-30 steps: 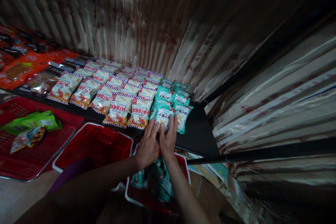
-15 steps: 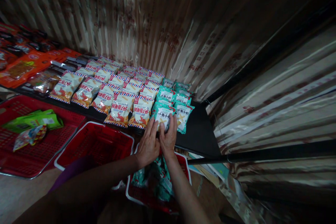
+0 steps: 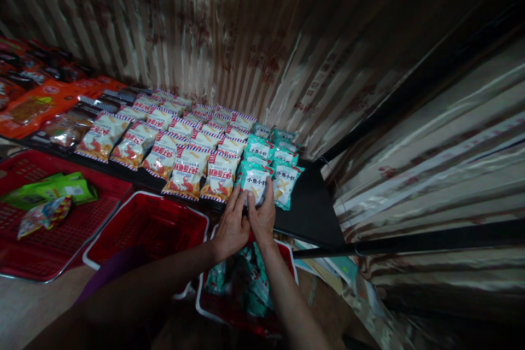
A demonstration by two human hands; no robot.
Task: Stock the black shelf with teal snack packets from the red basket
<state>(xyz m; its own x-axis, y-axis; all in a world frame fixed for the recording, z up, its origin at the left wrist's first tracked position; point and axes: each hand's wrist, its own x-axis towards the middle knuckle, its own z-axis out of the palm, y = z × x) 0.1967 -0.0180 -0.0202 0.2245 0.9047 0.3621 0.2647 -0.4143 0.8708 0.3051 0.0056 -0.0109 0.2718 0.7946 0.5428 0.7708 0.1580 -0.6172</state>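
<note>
Both my hands rest on the front teal snack packet [image 3: 253, 182] at the near edge of the black shelf [image 3: 312, 213]. My left hand [image 3: 230, 226] lies at the packet's left side with fingers stretched along it. My right hand [image 3: 261, 214] pinches the packet's lower edge, thumb on top. Further teal packets [image 3: 286, 179] lie beside and behind it. To the left run rows of white-and-orange shrimp snack packets [image 3: 187, 167]. Below my hands a red basket [image 3: 287, 256] holds more teal packets [image 3: 246, 279].
An empty red basket [image 3: 151, 227] stands left of my arms, and a further red basket [image 3: 33, 246] at the far left holds green and mixed packets [image 3: 53, 191]. Orange packets [image 3: 33, 106] fill the shelf's far left. Striped shiny curtain [image 3: 246, 38] backs the shelf and hangs on the right.
My hands stayed on the front teal packet; the fingers drew slightly closer together on its lower edge. The view shifted a little.
</note>
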